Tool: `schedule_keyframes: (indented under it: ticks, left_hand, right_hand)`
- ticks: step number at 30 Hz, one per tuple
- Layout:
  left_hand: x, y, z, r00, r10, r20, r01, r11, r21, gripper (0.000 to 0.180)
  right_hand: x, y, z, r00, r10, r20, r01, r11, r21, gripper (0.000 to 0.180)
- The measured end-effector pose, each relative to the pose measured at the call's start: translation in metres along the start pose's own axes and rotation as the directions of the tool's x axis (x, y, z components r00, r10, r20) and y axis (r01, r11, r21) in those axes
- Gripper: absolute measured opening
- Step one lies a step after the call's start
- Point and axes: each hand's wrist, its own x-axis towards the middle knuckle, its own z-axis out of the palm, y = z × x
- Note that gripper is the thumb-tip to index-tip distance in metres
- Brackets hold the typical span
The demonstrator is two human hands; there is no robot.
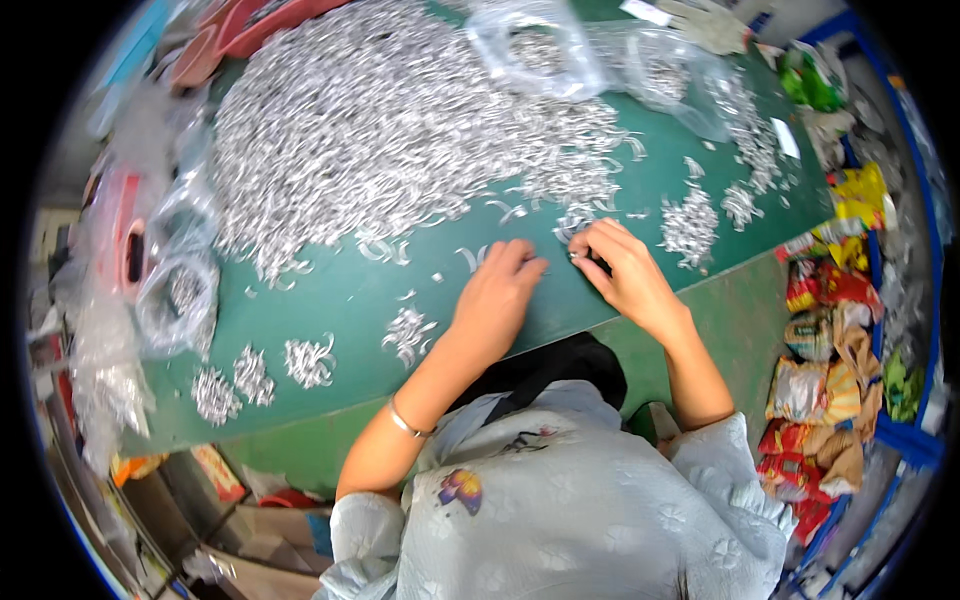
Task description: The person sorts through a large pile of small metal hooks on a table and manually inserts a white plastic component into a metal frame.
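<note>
Over the near edge of the green table, my left hand (499, 292) is closed, its fingers curled together and pointing right. Anything in its fingertips is hidden. My right hand (628, 272) pinches a small silver piece (575, 256) between thumb and fingers, a short gap to the right of the left hand. Just beyond the hands spreads a big heap of small curved silvery metal pieces (380, 120). A few loose curved pieces (508, 211) lie between the heap and my left hand. Beside my left forearm sits a small pile of the same pieces (408, 334).
More small piles (308, 361) line the near left edge of the green table (340, 300), and another pile (690, 228) lies to the right. Clear plastic bags (178, 300) stand at the left and far side. A red tray (270, 30) is far left; colourful packets (800, 390) fill a right-hand rack.
</note>
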Motion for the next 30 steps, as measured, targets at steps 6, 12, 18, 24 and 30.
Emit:
schedule_keyframes:
  ticks: [6, 12, 18, 24, 30]
  left_hand:
    - [0.0, 0.008, -0.003, 1.0, -0.013, -0.011, 0.014, 0.999, 0.033, 0.02]
    - [0.005, 0.012, -0.002, 1.0, -0.005, 0.006, 0.004, 0.998, 0.06, 0.018]
    - [0.005, 0.014, 0.0, 1.0, -0.003, 0.006, 0.002, 0.997, 0.079, 0.02]
    - [0.001, 0.015, 0.006, 0.999, -0.044, -0.018, 0.045, 0.999, 0.021, 0.018]
    - [-0.007, 0.023, 0.007, 0.988, -0.137, -0.065, 0.137, 0.991, 0.0, 0.024]
  right_hand:
    - [-0.023, 0.067, -0.082, 0.711, 0.189, -0.678, -0.288, 0.957, -0.036, 0.012]
    - [-0.096, 0.23, -0.192, 0.362, 0.264, -0.894, -0.614, 0.789, -0.015, 0.016]
    - [-0.105, 0.283, -0.233, 0.373, 0.271, -0.887, -0.636, 0.771, -0.032, 0.016]
    - [-0.092, 0.286, -0.235, 0.344, 0.16, -0.925, -0.782, 0.594, -0.189, 0.015]
    - [-0.009, 0.074, -0.114, 0.78, 0.026, -0.625, -0.136, 0.982, -0.129, 0.012]
